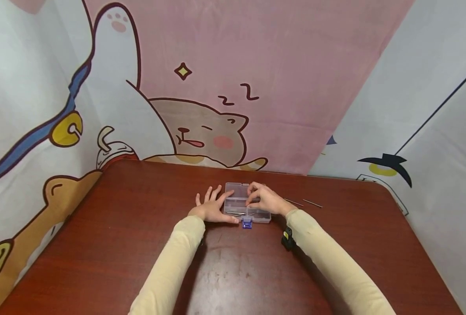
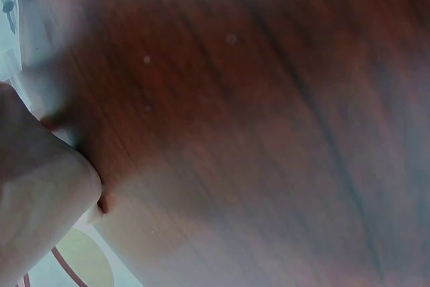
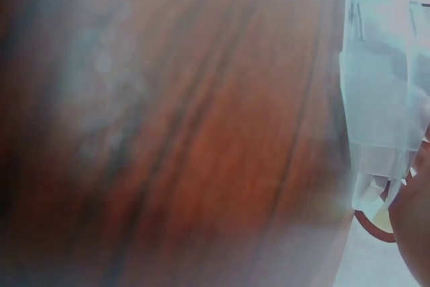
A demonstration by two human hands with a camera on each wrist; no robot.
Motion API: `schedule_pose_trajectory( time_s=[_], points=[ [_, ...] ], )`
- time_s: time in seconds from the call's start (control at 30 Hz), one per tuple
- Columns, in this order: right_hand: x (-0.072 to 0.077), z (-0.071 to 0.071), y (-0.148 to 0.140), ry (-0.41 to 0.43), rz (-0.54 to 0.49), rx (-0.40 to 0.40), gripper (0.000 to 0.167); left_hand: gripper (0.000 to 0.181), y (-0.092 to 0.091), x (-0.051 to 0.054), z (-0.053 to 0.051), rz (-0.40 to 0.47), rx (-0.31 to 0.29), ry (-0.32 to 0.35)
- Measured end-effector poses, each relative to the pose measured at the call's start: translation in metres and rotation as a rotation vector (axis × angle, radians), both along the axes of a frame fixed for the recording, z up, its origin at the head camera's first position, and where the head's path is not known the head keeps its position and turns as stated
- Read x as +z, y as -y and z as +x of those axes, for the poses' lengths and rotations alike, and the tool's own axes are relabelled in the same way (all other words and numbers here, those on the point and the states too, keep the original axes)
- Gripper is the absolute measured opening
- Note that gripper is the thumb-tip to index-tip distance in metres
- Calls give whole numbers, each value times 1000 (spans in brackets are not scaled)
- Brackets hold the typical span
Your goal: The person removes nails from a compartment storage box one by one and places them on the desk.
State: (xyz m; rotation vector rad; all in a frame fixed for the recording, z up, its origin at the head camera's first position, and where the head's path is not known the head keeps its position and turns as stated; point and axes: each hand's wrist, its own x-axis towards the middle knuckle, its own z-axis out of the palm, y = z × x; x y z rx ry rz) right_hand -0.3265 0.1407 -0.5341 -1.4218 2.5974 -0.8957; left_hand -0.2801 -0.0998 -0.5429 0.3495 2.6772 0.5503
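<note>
A clear plastic compartment box (image 1: 236,202) stands on the table, with a blue latch (image 1: 247,224) at its front. Thin metal nails (image 1: 236,213) lie in its front left compartment; one nail (image 3: 360,21) shows through the wall in the right wrist view. My left hand (image 1: 212,209) rests against the box's left side, fingers spread, thumb along the front edge. Over the box's right part is my right hand (image 1: 266,199), its thumb and forefinger bent down toward the compartments. Whether anything sits between those fingertips is hidden.
Two more thin metal pieces, a near one (image 1: 294,202) and a farther one (image 1: 313,203), lie on the brown table (image 1: 225,271) right of the box. A cartoon-printed cloth (image 1: 288,87) hangs behind the table's back edge.
</note>
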Motion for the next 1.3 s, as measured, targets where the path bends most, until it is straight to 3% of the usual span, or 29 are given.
schedule_pose_trajectory(
  time_s=[0.2,0.47,0.73,1.07,1.3],
  points=[
    [-1,1,0,11,-1,-4,4,107,0,-4,0,-17,-6,5],
    [3,1,-5,79,16,7,4,107,0,1,2,5,-4,13],
    [11,2,-5,7,103,-8,6,107,2,1,0,-14,1,4],
    [4,1,-4,-19,-4,20,5,107,2,-1,-2,-14,-1,6],
    [1,-1,-6,49,1,11,4,107,1,-3,-2,-12,-11,-4]
  ],
)
